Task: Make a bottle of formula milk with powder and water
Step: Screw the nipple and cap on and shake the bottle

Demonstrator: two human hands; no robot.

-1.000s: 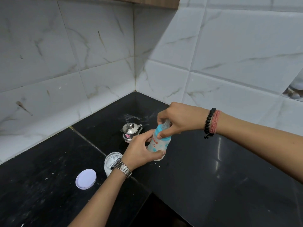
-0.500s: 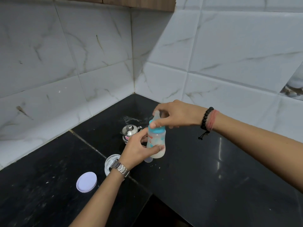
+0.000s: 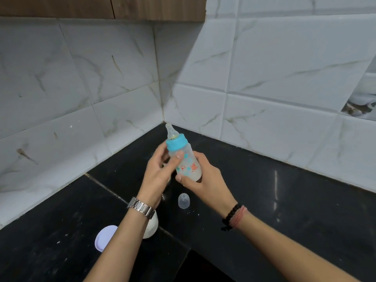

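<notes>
Holding the bottle [image 3: 186, 161] between both hands, left hand [image 3: 157, 176] and right hand [image 3: 205, 180] gripping it, seems best for mixing: keep teat up, grip firm.

Single head-worn view, looking forward and down into a tiled counter corner, close above both hands; left fingers [image 3: 176, 159] near frame centre, black counter [image 3: 284, 200] below them, wall tiles [image 3: 284, 78] beyond.

One bottle [image 3: 186, 159], two hands [image 3: 157, 176], one clear cap [image 3: 183, 200], one white lid [image 3: 105, 237]
</notes>
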